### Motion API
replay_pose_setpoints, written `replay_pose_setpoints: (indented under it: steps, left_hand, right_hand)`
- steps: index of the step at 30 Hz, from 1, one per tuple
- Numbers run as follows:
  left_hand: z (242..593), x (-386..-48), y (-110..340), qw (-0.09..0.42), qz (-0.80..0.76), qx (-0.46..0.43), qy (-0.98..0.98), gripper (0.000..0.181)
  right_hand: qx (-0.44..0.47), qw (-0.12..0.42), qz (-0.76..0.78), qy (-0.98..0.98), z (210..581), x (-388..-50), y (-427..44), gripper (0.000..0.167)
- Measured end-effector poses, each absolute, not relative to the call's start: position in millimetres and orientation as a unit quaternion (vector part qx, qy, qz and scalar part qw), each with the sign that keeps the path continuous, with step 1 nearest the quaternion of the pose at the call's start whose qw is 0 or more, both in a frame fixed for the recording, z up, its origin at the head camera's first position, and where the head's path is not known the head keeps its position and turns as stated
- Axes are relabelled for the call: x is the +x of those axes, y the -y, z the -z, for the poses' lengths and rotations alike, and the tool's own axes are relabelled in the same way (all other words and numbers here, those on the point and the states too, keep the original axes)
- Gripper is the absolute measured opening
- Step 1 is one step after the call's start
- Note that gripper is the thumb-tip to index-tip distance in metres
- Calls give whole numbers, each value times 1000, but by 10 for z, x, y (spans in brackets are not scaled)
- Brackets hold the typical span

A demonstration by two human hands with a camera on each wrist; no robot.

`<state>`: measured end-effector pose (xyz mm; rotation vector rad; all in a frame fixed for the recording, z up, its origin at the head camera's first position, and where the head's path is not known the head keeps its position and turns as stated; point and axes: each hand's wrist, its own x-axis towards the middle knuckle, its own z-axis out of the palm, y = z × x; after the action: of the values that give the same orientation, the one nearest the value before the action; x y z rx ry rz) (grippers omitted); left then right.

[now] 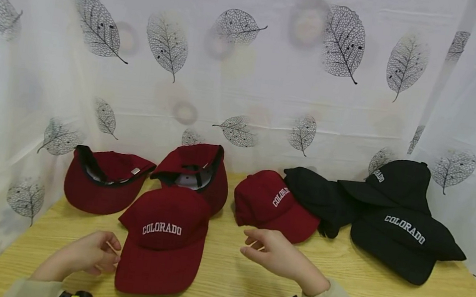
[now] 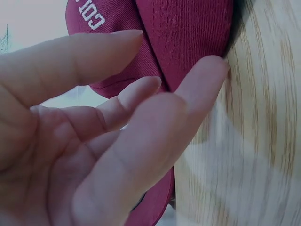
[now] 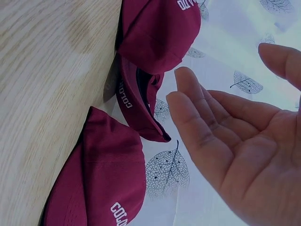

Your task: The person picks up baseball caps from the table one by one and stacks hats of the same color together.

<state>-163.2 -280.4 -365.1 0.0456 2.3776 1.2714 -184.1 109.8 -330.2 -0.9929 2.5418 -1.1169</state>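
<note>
The front COLORADO cap [image 1: 162, 244] could be knocked askew by the left hand [image 1: 93, 252], its grip loose and empty like the right hand's [image 1: 279, 255].

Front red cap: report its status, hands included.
Left hand beside front red cap, contact unclear. Right hand holds nothing. Brim toward the person. Second red cap close behind.
</note>
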Motion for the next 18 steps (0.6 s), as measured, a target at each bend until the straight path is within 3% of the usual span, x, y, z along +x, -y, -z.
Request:
replay_pose_setpoints:
  steps: [8,18]
  left_hand:
    - [3640,-1659,2773,187,-442,0,-877,22]
    - [3480,-1679,2593,54,-390,29,-919,26]
  right_hand:
    - [-329,98,373,-862,3312,-1840,-1084,44]
    - [-331,93,380,-859,3289,-1848,-1089,44]
